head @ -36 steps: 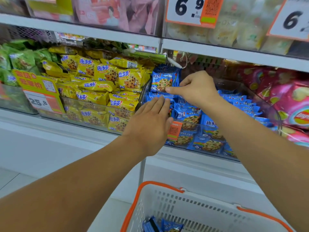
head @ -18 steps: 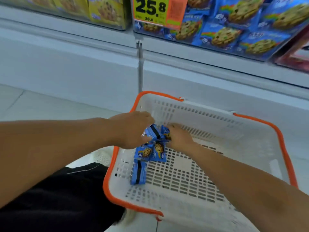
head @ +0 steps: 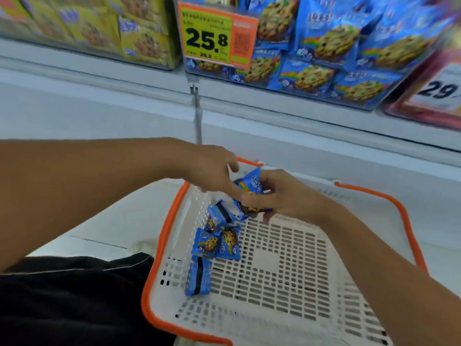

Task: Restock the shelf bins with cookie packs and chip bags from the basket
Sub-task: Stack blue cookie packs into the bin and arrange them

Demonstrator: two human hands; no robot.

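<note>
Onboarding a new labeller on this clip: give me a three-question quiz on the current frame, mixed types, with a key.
1. True or false: the right hand grips blue foil cookie packs above the white plastic basket with the orange rim.
2. Multiple choice: which number is printed large on the yellow-and-orange price tag at the front of the clear shelf bin of blue cookie packs? A) 6.9 B) 25.8 C) 12.5
3. Fill in: the loose blue packs left on the basket floor lie near its ____ wall, left or right as the camera sees it.

Key: 1 true; 2 B; 3 left.
</note>
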